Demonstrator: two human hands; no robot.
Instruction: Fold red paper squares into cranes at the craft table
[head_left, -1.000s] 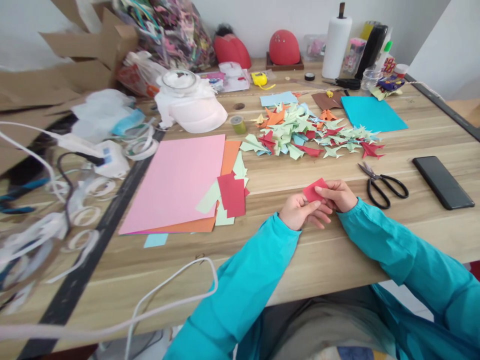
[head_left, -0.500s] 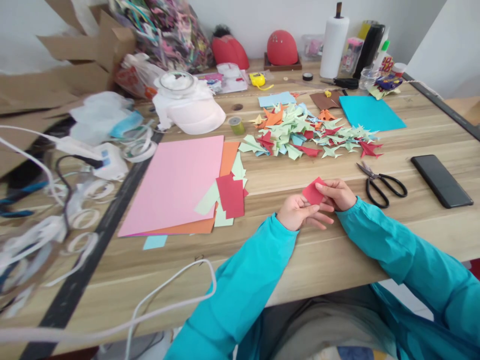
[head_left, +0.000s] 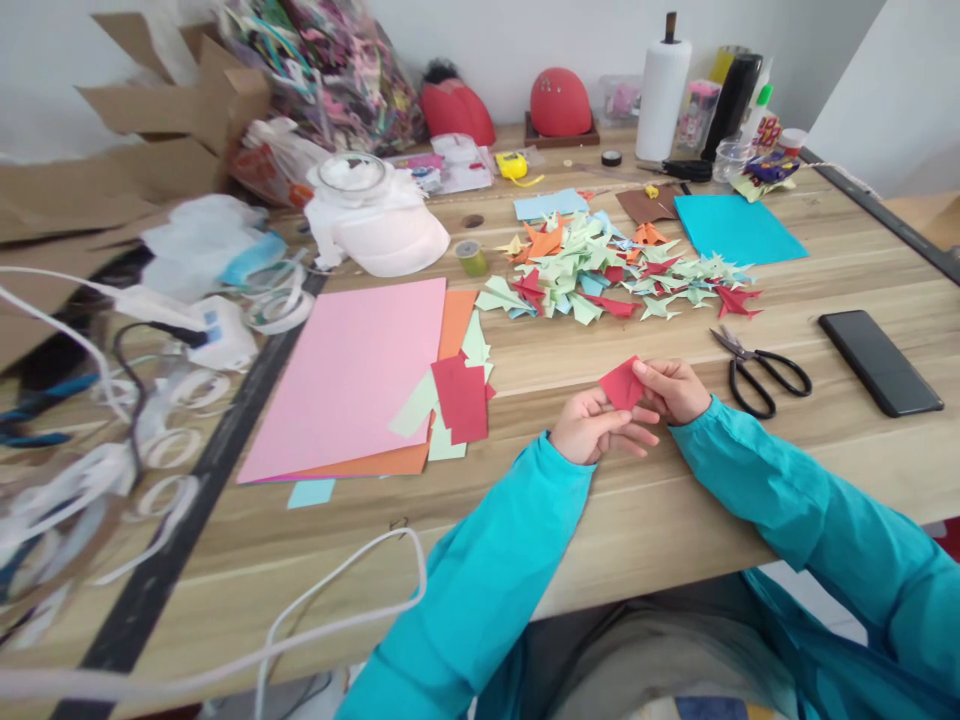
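A small red piece of paper [head_left: 621, 384] is held up between both hands over the front part of the wooden table. My left hand [head_left: 592, 425] pinches its lower edge, thumb on top. At the upper right corner of the paper, my right hand [head_left: 675, 388] grips with thumb and forefinger; its other fingers are partly hidden. Black-handled scissors [head_left: 759, 370] lie just right of my right hand. Beyond the hands spreads a pile of folded paper pieces [head_left: 592, 265] in green, red, orange and blue.
On the left lie pink sheets [head_left: 352, 370] with red paper strips [head_left: 460, 398] at their edge. A black phone [head_left: 879, 360] rests at right. A white cable [head_left: 345, 625] loops across the front left. Turquoise paper [head_left: 739, 228] and a white bottle [head_left: 663, 100] are further back.
The red paper has tilted slightly and a fold line now shows on it. Both hands keep their hold in almost the same place. The view has shifted a little.
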